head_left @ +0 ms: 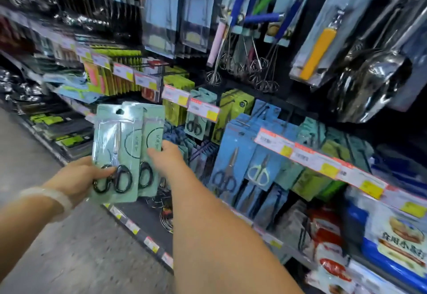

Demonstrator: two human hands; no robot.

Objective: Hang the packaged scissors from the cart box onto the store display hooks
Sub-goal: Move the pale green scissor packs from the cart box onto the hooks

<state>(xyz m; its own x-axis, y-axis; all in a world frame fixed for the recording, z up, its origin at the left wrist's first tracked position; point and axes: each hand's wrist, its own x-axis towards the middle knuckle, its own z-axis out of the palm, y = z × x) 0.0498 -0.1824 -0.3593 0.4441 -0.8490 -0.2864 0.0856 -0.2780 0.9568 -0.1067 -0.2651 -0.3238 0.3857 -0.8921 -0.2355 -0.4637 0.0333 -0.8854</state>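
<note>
Packs (117, 152) remain unhung: left hand (78, 178) pinches two, right hand (167, 157) grips the rear one, short of the hooks (261, 111).

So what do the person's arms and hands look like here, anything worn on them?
Both forearms are bare, with no sleeves in view and no gloves. The left hand has a pale, whitish translucent bangle around the wrist, smooth and rounded. The right hand shows no ring, watch or band that I can make out; the picture is somewhat blurred.
</note>
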